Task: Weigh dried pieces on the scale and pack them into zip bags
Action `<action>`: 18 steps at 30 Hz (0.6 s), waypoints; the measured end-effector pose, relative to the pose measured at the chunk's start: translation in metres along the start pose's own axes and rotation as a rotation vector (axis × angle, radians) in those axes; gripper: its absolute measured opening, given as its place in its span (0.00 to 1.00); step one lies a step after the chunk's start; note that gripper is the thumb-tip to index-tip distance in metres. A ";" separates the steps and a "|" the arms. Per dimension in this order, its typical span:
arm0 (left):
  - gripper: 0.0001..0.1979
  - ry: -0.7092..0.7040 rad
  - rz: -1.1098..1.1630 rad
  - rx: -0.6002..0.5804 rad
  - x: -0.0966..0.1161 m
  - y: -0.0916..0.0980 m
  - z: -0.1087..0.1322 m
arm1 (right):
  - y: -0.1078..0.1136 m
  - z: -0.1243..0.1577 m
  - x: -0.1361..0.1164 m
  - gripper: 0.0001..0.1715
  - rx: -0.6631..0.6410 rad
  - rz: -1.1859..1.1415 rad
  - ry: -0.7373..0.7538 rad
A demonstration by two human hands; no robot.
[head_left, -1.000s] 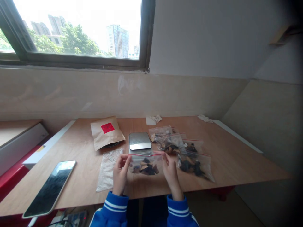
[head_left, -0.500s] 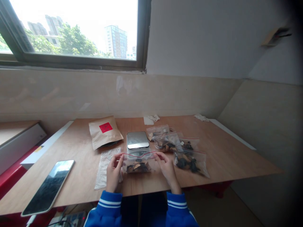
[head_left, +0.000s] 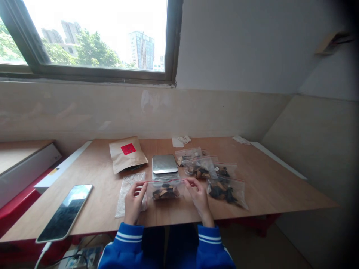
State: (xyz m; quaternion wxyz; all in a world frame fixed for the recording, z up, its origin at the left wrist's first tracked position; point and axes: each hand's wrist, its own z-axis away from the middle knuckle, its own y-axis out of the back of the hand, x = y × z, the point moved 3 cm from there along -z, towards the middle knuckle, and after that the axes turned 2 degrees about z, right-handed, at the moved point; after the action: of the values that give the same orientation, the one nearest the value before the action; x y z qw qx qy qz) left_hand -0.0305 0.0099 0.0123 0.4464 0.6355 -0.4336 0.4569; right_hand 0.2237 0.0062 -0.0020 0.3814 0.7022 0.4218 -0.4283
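A clear zip bag (head_left: 165, 191) with a red seal line hangs between my hands, dark and tan dried pieces at its bottom. My left hand (head_left: 135, 198) pinches the left end of the seal. At the right end, the fingers of my right hand (head_left: 198, 197) are closed on the same strip. The seal line is stretched nearly straight. Just behind the bag lies a small digital scale (head_left: 165, 164) with a bare metal plate. Beneath and beside my left hand is a stack of flat clear bags (head_left: 126, 192).
Several filled zip bags (head_left: 226, 189) lie to the right. A brown paper pouch (head_left: 127, 155) with a red label stands back left. A phone (head_left: 66, 213) with a charging cable lies at the left edge. Crumpled tissue (head_left: 183, 140) is by the wall.
The bag's seal has been pulled from a wavy line to a nearly straight one, my hands slightly farther apart. The view has shifted a little.
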 end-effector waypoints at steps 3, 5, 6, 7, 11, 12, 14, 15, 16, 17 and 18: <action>0.18 0.000 -0.033 0.007 0.002 0.003 0.000 | 0.000 0.000 0.002 0.14 0.009 -0.012 -0.004; 0.19 -0.009 -0.049 0.002 0.004 0.004 0.001 | -0.001 0.000 0.003 0.14 0.014 -0.031 0.000; 0.19 -0.016 -0.056 -0.002 0.005 0.004 0.001 | -0.001 0.000 0.003 0.13 0.015 -0.043 0.002; 0.19 -0.022 -0.061 -0.004 0.005 0.004 0.002 | -0.002 0.000 0.003 0.13 0.015 -0.057 0.002; 0.18 -0.025 -0.074 -0.007 0.006 0.005 0.002 | -0.001 0.001 0.000 0.12 0.005 -0.097 0.001; 0.18 -0.022 -0.073 -0.009 0.005 0.005 0.001 | 0.000 0.002 0.000 0.13 0.000 -0.101 0.005; 0.19 -0.010 -0.053 -0.021 0.003 0.004 0.000 | 0.001 0.002 -0.002 0.13 -0.009 -0.096 0.013; 0.19 -0.001 -0.034 -0.029 0.002 0.004 0.000 | 0.002 0.002 -0.003 0.13 -0.009 -0.088 0.014; 0.19 0.010 -0.011 -0.038 0.001 0.003 -0.001 | 0.002 0.002 -0.004 0.13 -0.008 -0.081 0.013; 0.19 0.019 0.014 -0.047 0.000 0.003 -0.002 | 0.001 0.001 -0.004 0.14 -0.009 -0.077 0.011; 0.19 0.024 0.037 -0.054 -0.001 0.002 -0.002 | 0.001 0.001 -0.004 0.14 -0.013 -0.079 0.009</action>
State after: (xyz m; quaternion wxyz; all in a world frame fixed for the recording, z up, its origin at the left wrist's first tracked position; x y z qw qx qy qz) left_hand -0.0334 0.0115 0.0121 0.4602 0.6095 -0.4521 0.4609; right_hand 0.2229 0.0040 0.0015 0.3668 0.6844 0.4537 -0.4373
